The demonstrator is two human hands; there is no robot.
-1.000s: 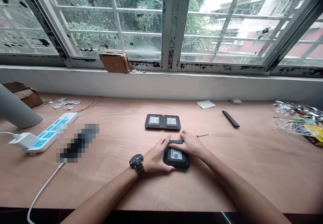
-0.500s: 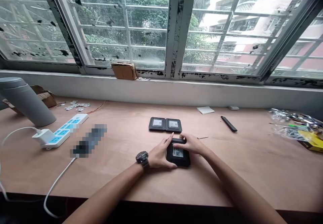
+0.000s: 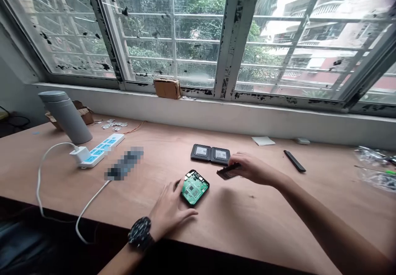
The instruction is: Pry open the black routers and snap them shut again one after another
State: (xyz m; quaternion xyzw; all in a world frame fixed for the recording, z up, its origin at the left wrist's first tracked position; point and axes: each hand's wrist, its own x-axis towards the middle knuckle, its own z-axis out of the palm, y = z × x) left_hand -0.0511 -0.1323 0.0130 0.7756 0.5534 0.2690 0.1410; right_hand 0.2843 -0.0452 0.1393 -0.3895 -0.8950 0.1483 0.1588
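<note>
A green circuit board (image 3: 195, 187) lies face up in its black square case, tilted a little on the tabletop. My left hand (image 3: 168, 207), with a dark watch above it, rests at the case's left side; its thumb is stretched away and its fingertips are at the edge. Raised off the table to the right, my right hand (image 3: 247, 167) grips a black cover (image 3: 227, 171) by its far edge. Behind, two black square covers with white labels, a left one (image 3: 200, 152) and a right one (image 3: 220, 155), lie side by side.
A white power strip (image 3: 102, 150) with a plugged charger, a blurred-out item (image 3: 125, 163) and a grey bottle (image 3: 66, 116) stand left. Rightward lie a black stick-like tool (image 3: 295, 161), a white pad (image 3: 263, 141) and clear plastic bags (image 3: 373, 157).
The black cover has come off the case, exposing the circuit board. My right hand has carried the cover up and right; my left hand has shifted left and spread. The view has turned slightly.
</note>
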